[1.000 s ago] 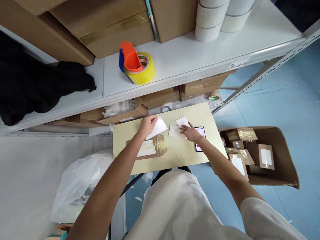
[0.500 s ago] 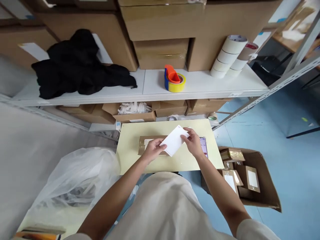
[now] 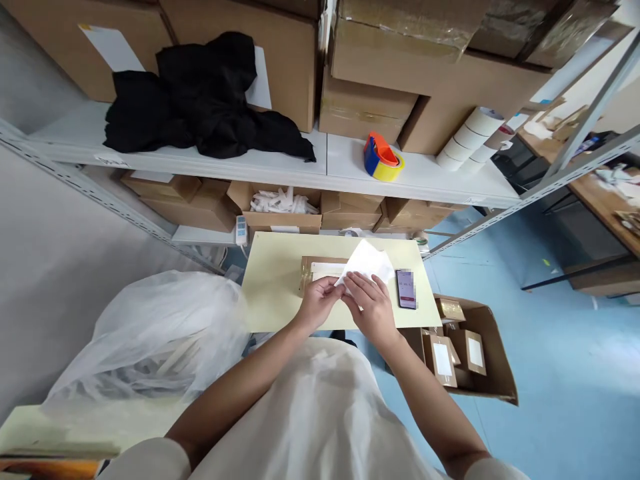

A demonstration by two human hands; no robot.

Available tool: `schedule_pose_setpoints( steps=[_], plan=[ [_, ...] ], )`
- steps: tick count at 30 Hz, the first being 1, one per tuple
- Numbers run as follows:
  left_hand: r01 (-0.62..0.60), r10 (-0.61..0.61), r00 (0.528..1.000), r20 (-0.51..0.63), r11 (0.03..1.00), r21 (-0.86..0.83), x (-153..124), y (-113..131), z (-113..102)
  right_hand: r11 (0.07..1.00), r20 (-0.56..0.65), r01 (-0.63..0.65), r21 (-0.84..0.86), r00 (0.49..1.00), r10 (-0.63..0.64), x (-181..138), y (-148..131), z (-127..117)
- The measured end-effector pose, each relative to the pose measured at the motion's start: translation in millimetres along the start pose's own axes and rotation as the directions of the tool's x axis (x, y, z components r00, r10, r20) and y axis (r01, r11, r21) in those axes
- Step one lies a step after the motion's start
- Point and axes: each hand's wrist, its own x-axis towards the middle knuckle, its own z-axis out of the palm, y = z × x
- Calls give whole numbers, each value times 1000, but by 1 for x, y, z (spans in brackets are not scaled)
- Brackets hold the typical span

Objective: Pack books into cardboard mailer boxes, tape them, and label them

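A white paper sheet (image 3: pixel 364 261), bent and partly folded over, is held above the pale yellow table (image 3: pixel 273 267). My left hand (image 3: pixel 320 300) pinches its lower left corner. My right hand (image 3: pixel 369 303) is closed on the near edge, its fingers lying across the paper and its thumb close to my left fingertips. Behind the hands lies a flat cardboard box (image 3: pixel 307 272) with a white strip on top, partly covered by the paper and the hands. To the right of my right hand a phone (image 3: pixel 407 289) rests on the table with its screen lit.
A carton of small boxes (image 3: pixel 493 393) stands on the floor at the right. A bulging plastic bag (image 3: pixel 165 320) is at the left. The shelf (image 3: pixel 345 160) ahead carries black cloth (image 3: pixel 210 107), a tape dispenser (image 3: pixel 383 159), tape rolls (image 3: pixel 470 139) and large boxes (image 3: pixel 380 40).
The paper has gone from flat to bent. My right hand has moved from its upper right corner to its near edge, beside my left hand. The view has shifted, and the phone is now uncovered.
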Motion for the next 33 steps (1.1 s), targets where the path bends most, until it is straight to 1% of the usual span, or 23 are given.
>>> schedule_pose_setpoints(
  steps=[2, 5, 8, 13, 17, 22, 27, 33],
  plan=[
    [18, -14, 998, 62, 997, -70, -7, 2, -6, 999, -19, -50, -6, 999, 50, -1, -6, 2],
    [89, -67, 992, 107, 972, -216, -17, 2, -14, 996, -64, -86, 5, 994, 86, -4, -16, 4],
    [142, -105, 984, 145, 951, -275, -24, 0, -22, 995, -85, -102, 20, 991, 103, -6, -26, 4],
    [184, -138, 974, 177, 943, -278, -28, 2, -30, 990, -69, -135, 38, 988, 138, -10, -33, 8],
    [194, -159, 975, 157, 949, -248, -29, 3, -33, 980, -29, -185, 73, 982, 187, -14, -36, 9],
    [182, -162, 980, 117, 967, -178, -32, 1, -39, 955, 26, -245, 165, 969, 244, -15, -40, 7],
    [158, -140, 985, 106, 969, -192, -33, 2, -41, 939, 43, -248, 237, 969, 245, -14, -41, 6],
    [145, -130, 987, 91, 970, -195, -33, 3, -41, 935, 62, -211, 284, 978, 201, -14, -40, 8]
  ],
)
